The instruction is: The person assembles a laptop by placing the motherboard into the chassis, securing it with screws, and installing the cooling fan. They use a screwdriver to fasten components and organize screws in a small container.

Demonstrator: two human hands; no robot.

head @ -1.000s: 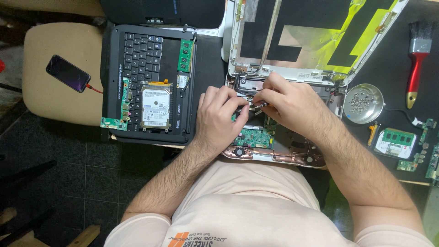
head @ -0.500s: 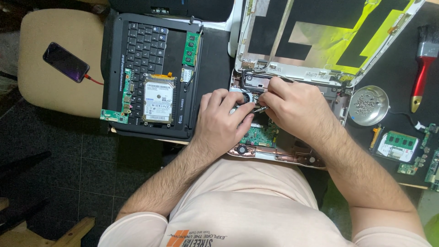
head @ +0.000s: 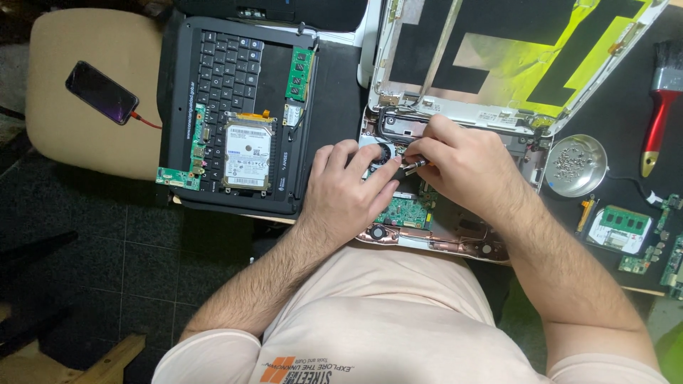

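My right hand [head: 466, 167] is shut on a small screwdriver [head: 416, 165], its tip pointing left into the opened laptop base [head: 455, 238]. My left hand [head: 348, 190] rests flat on the base's left side. Its fingers are spread beside the fan and its thumb lies close to the screwdriver tip. A green circuit board [head: 404, 211] shows just below both hands. The laptop lid [head: 498, 50], lined with black and yellow foil, stands open behind them.
A removed keyboard panel [head: 228, 64] at left carries a hard drive [head: 247, 153] and a memory stick [head: 300, 73]. A phone [head: 101, 92] lies on a beige chair seat [head: 85, 149]. At right are a metal dish of screws [head: 576, 165], a red-handled brush [head: 658, 107] and small boards [head: 625, 226].
Both hands stay at the same spot on the laptop base with only slight finger shifts. The view has drifted a little.
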